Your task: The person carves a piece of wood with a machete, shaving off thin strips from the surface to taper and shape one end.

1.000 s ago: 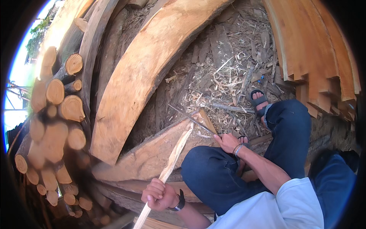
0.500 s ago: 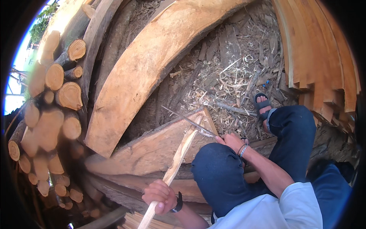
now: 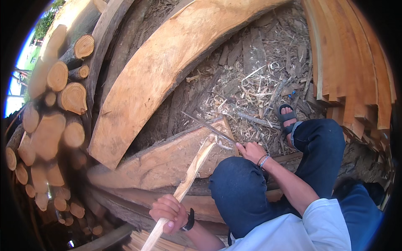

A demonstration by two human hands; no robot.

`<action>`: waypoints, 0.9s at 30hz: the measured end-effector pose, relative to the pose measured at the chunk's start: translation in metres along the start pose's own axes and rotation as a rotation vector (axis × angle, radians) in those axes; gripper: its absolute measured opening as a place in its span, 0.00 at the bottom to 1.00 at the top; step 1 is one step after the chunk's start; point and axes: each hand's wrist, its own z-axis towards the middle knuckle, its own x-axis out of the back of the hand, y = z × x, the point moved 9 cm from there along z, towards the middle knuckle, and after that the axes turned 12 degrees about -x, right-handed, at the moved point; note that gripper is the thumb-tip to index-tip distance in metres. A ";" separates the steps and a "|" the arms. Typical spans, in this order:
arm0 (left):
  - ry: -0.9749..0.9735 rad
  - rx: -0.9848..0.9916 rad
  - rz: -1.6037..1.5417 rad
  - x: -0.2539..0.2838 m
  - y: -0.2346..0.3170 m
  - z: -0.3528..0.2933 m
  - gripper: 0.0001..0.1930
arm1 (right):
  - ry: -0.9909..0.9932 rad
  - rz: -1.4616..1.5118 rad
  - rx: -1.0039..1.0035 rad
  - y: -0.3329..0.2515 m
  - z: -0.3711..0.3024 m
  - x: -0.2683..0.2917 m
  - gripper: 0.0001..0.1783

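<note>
My left hand (image 3: 169,212) is closed around a pale, peeled wooden stick (image 3: 191,173), which slants away from me. The stick's far end reaches the flat face of a wooden slab (image 3: 167,163). My right hand (image 3: 251,151) grips a machete (image 3: 206,124) with a long, thin, dark blade pointing to the far left. That blade passes right at the stick's far end; whether the two touch I cannot tell. Its handle is mostly hidden in my fingers. A thin pale shaving curls beside the stick's end.
Wood shavings (image 3: 261,88) litter the ground beyond the slab. A big curved plank (image 3: 167,62) lies across the far left. Stacked logs (image 3: 73,97) stand at the left, and long sawn boards (image 3: 347,62) at the right. My bent knee (image 3: 234,188) is close to the right hand.
The stick's far end has drawn back slightly toward me and left. The machete blade, earlier across the stick, now lies at its tip. The whole view has shifted a little.
</note>
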 end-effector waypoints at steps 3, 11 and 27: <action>-0.017 -0.005 0.003 0.002 0.002 -0.001 0.12 | -0.015 0.006 -0.020 0.009 0.007 -0.011 0.39; 0.093 -0.005 -0.005 0.033 0.004 -0.008 0.14 | -0.048 -0.048 0.036 -0.022 -0.011 -0.005 0.38; 0.250 -0.007 -0.058 0.086 0.007 -0.027 0.13 | -0.040 -0.176 0.047 -0.030 -0.008 -0.001 0.35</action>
